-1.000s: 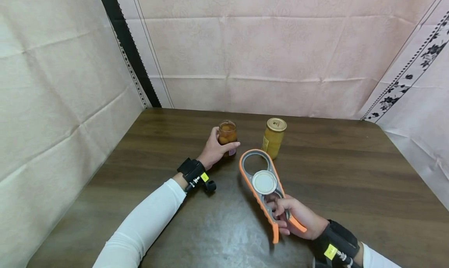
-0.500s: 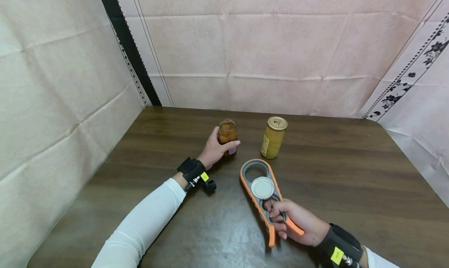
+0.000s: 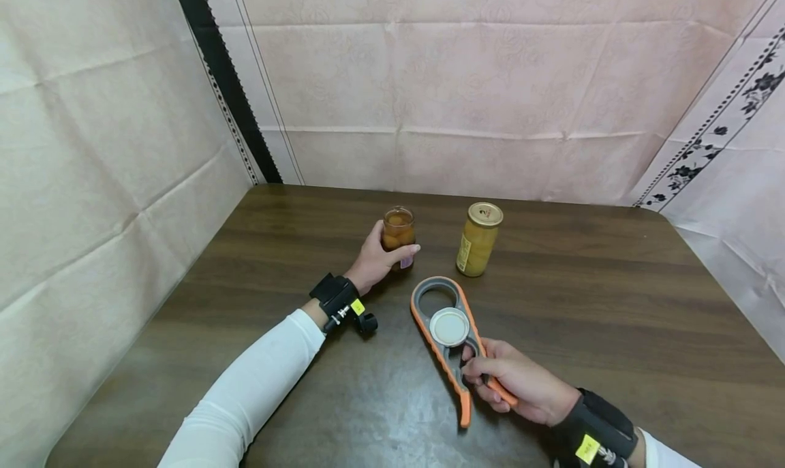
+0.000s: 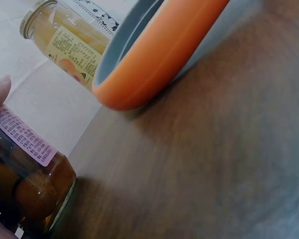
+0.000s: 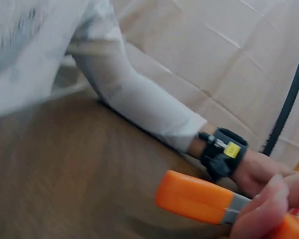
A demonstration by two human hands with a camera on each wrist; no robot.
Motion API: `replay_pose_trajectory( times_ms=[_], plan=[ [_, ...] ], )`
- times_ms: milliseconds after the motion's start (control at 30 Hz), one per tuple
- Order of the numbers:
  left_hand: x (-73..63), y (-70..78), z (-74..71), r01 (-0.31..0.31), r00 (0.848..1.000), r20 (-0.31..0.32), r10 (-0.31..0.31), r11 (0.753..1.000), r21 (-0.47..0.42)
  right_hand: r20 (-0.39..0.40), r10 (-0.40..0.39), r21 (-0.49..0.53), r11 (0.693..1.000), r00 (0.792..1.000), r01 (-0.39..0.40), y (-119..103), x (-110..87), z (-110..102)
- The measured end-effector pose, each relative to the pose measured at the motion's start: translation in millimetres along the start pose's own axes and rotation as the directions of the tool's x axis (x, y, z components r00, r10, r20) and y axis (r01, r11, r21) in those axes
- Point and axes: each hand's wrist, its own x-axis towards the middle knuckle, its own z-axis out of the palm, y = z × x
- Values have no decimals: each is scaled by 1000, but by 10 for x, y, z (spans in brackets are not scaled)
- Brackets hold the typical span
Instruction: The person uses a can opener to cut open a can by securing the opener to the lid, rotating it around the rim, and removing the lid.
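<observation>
My left hand (image 3: pixel 373 262) grips a glass jar (image 3: pixel 399 229) of round brown fruit, its thumb along the near side. No lid shows on this jar's rim. My right hand (image 3: pixel 521 381) holds an orange and grey jar opener (image 3: pixel 424 332) by its handle end, fingers round one handle. A pale round lid (image 3: pixel 450 327) lies in the opener's middle ring; the larger ring beyond it shows the table through it. In the left wrist view the jar's purple label (image 4: pixel 24 137) and the opener's orange end (image 4: pixel 149 64) appear close up.
Behind the opener stands a second jar (image 3: pixel 475 246), yellow, with a gold lid on and a printed label (image 4: pixel 72 52). All of it is on a dark wooden table (image 3: pixel 613 304). Pale cloth (image 3: pixel 478 86) hangs along the back and sides.
The jar opener, with the lid in it, has come back toward me and a little left, away from the yellow jar. My left hand and its jar have stayed put.
</observation>
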Motion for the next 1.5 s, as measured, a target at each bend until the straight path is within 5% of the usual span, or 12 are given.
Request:
replay_pose_trajectory(
  times_ms=[167, 433, 600, 800, 900, 1067, 1167, 1267, 1500],
  plan=[
    [-1, 2, -1, 6, 1000, 4, -6, 1000, 4, -97, -34, -203, 979, 995, 13, -91, -18, -98],
    [2, 5, 11, 5, 1000, 19, -5, 1000, -4, -283, -155, -488, 873, 946, -3, -272, -62, -208],
    [2, 8, 7, 3, 1000, 12, -3, 1000, -2, -341, -277, -694, 718, 898, -42, -335, -81, -225],
    [-1, 7, -3, 8, 1000, 8, -8, 1000, 1, -310, -402, -831, 556, 861, -39, -324, -66, -213],
    [-2, 6, -6, 10, 1000, 9, -10, 1000, 4, -262, -490, -903, 428, 831, -32, -306, -62, -205],
    [0, 6, -9, 10, 1000, 13, -10, 1000, -1, -128, -616, -989, 143, 778, -50, -281, -58, -195],
    [1, 8, -10, 11, 1000, 15, -11, 1000, -3, -73, -634, -997, 52, 770, -52, -267, -54, -198],
    [6, 7, -8, 13, 1000, 17, -13, 1000, -3, -63, -615, -998, 62, 786, -31, -263, -47, -211],
    [17, -23, -10, 23, 1000, 13, -23, 1000, 0, -120, -500, -985, 166, 857, -42, -292, -42, -265]
  ],
)
